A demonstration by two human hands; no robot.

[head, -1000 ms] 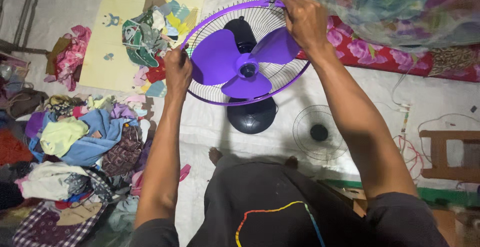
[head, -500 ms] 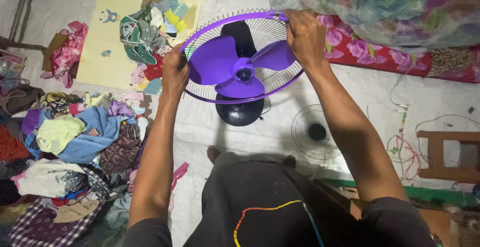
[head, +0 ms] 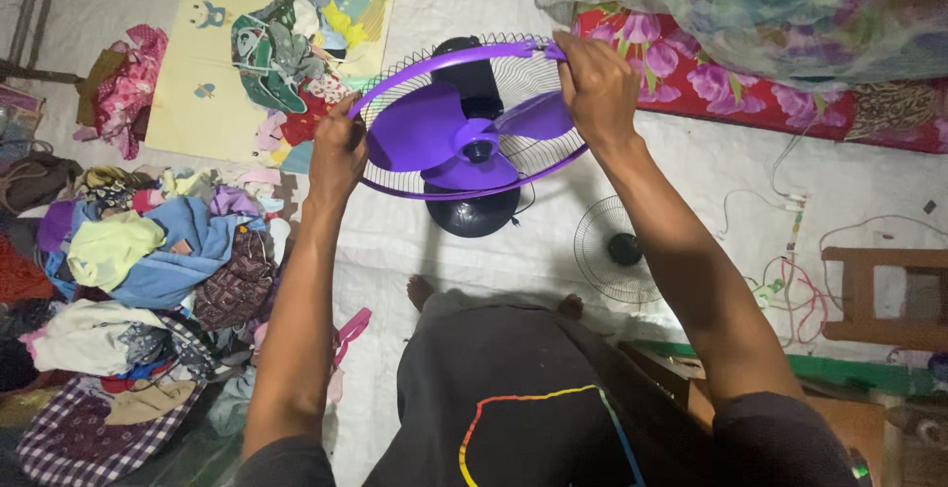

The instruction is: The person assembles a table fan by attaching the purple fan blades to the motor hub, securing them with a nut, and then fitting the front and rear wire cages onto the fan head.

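Purple fan is standing on the white floor sheet (clothes pile heaped alongside), with the left hand and right hand both gripping its rim, fingers clamped on it.

Single head cam, looks steeply down from above, close over arms, floor well below.

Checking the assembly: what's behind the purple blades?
Rear wire grille ringed by the purple rim and the black motor housing; the hub joint is covered by the three purple plastic blades.
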